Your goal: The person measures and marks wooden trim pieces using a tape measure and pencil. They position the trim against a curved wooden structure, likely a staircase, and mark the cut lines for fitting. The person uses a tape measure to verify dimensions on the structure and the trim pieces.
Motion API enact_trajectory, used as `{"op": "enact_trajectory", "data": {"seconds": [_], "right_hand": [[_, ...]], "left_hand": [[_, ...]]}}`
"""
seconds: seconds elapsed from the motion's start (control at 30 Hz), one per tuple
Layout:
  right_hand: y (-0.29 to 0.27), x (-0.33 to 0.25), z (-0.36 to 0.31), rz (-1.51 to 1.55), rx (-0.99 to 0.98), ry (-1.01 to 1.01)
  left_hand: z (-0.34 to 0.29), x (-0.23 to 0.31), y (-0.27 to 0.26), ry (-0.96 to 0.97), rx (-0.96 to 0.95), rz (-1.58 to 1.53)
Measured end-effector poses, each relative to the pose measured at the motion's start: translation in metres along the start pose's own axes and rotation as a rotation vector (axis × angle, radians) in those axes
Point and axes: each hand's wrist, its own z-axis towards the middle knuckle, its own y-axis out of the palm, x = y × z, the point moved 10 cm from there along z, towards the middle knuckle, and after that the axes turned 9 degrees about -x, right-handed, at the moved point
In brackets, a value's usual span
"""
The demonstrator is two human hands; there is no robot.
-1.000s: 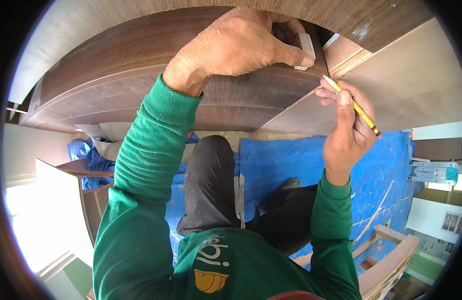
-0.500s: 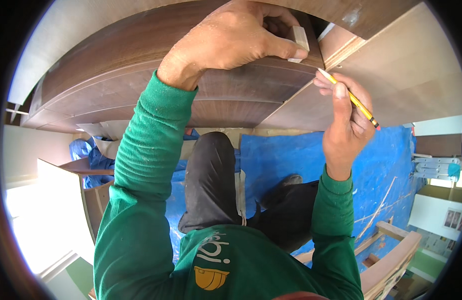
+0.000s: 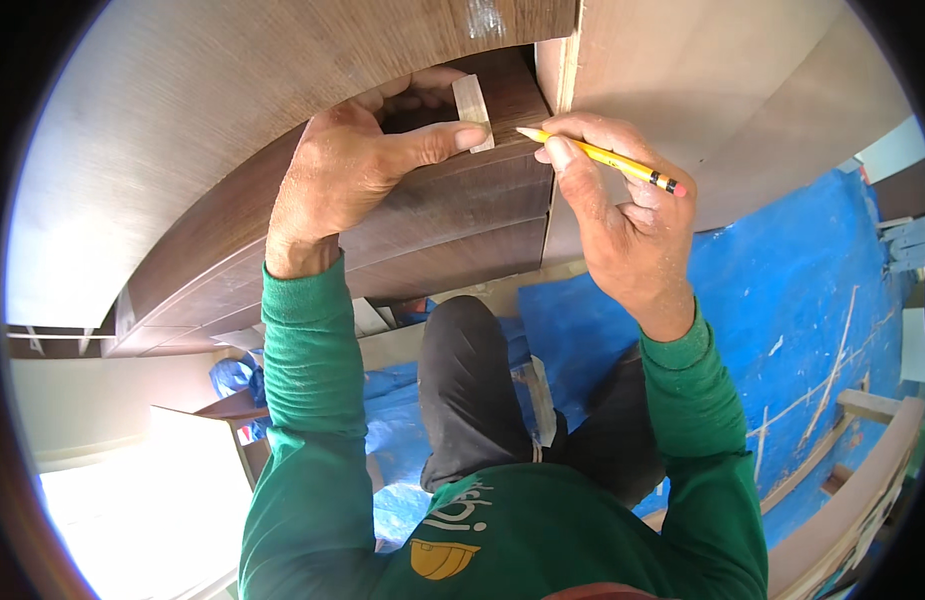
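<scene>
A small pale wood block stands on the ledge of a curved brown wooden cabinet. My left hand grips the block, its thumb pressed on the near face and its fingers reaching behind into the dark gap, partly hidden. In my right hand is a yellow pencil, pinched between thumb and fingers. Its bare wood tip points left, a little to the right of the block and apart from it. The pink eraser end points right.
A curved wood panel overhangs the ledge. To the right a pale plywood panel rises beside the cabinet. Below lies a blue tarp with wood strips and a wooden frame on it. A bright white panel stands at lower left.
My view has shifted, so the cabinet end appears farther left. The pencil has turned flatter, its tip now pointing left toward the block. My left hand still grips the block.
</scene>
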Motion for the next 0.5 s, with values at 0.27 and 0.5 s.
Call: {"op": "enact_trajectory", "data": {"seconds": [0.27, 0.5], "right_hand": [[-0.0017, 0.0013, 0.0017, 0.043, -0.007, 0.080], [0.0079, 0.0033, 0.0027, 0.055, -0.033, 0.039]], "left_hand": [[-0.0002, 0.0020, 0.0026, 0.018, -0.001, -0.071], [-0.0012, 0.0007, 0.0020, 0.026, 0.009, -0.077]]}}
